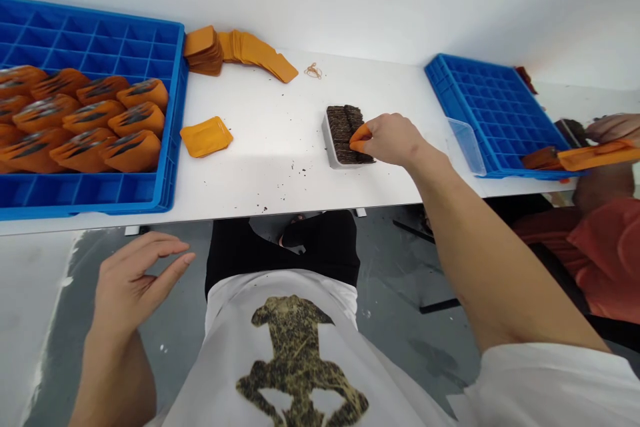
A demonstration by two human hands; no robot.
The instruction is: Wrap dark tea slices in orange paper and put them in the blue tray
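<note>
My right hand [390, 138] reaches over a clear plastic box [329, 140] packed with thin dark brown pieces [341, 130]. Orange covers sit on its fingertips, which are pinched together against the right side of the stack; what lies between them is hidden. Off the table's front edge, at the lower left, my left hand [143, 273] hangs with thumb and fingers apart and nothing in it. An orange pouch [206, 137] lies flat on the white table [260, 177], left of the box.
At the left, a blue divided tray [173, 127] holds several filled orange pouches [133, 150]. Orange pouches [255, 52] are stacked behind. Rubber bands [313, 71], dark crumbs, a clear lid [467, 145] and another blue tray [493, 103] are around. At right, a co-worker's hand [615, 128] is near an orange pouch [595, 155].
</note>
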